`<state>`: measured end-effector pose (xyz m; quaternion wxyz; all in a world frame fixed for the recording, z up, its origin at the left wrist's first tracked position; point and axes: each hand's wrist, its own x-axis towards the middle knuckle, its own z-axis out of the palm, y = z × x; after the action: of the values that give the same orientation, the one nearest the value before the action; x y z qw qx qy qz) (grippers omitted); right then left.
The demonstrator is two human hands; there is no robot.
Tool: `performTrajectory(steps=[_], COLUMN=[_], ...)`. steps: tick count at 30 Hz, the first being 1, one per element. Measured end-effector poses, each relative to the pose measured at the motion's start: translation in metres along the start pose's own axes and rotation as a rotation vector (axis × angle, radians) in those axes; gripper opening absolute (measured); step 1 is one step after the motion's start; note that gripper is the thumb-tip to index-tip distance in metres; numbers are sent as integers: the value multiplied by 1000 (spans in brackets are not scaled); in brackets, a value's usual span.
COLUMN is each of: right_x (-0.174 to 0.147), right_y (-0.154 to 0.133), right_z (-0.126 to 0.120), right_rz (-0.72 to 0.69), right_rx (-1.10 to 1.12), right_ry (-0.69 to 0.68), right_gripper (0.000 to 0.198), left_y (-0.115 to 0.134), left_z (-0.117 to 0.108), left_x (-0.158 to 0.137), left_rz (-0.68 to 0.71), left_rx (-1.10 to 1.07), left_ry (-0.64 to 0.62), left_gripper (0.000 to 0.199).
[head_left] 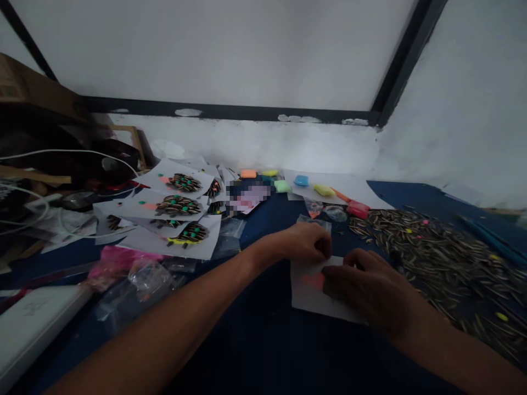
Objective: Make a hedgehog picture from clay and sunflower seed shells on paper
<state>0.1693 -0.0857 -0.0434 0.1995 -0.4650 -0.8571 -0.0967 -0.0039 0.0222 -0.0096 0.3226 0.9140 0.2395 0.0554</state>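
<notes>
A white sheet of paper (307, 300) lies on the blue tabletop in front of me, with a flat orange patch, apparently modelling clay (313, 281), on it. My left hand (307, 241) is over the sheet's far edge, its fingers curled together; whatever they hold is hidden. Over the sheet's right part, my right hand (366, 282) has its fingers pressed together at the orange patch and covers some of it. Anything between those fingertips cannot be made out. To the right spreads a large heap of striped sunflower seeds (436, 258).
Paper sheets with seed-covered clay shapes (179, 206) overlap at the left. Clay blocks, among them a blue one (301, 180) and a red one (358, 209), sit at the back near a phone (253, 198). Plastic bags (142, 280) and a white box (39, 323) are nearer left.
</notes>
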Motion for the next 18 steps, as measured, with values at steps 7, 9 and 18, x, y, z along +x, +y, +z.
performTrajectory(steps=[7,9,18], right_x=[2,3,-6], right_y=[-4,-7,-13], right_z=[-9,-13,-14], right_rz=[-11,-2,-47], right_rx=[-5,8,-138], right_ry=[-39,-18,-52], right_gripper=[27,27,27], left_y=[-1,-1,-9], left_z=[0,0,5], left_x=[0,0,2], left_rz=[2,-5,34], left_rx=[-8,-19,-59], left_ry=[-5,-5,14], left_gripper=[18,19,17])
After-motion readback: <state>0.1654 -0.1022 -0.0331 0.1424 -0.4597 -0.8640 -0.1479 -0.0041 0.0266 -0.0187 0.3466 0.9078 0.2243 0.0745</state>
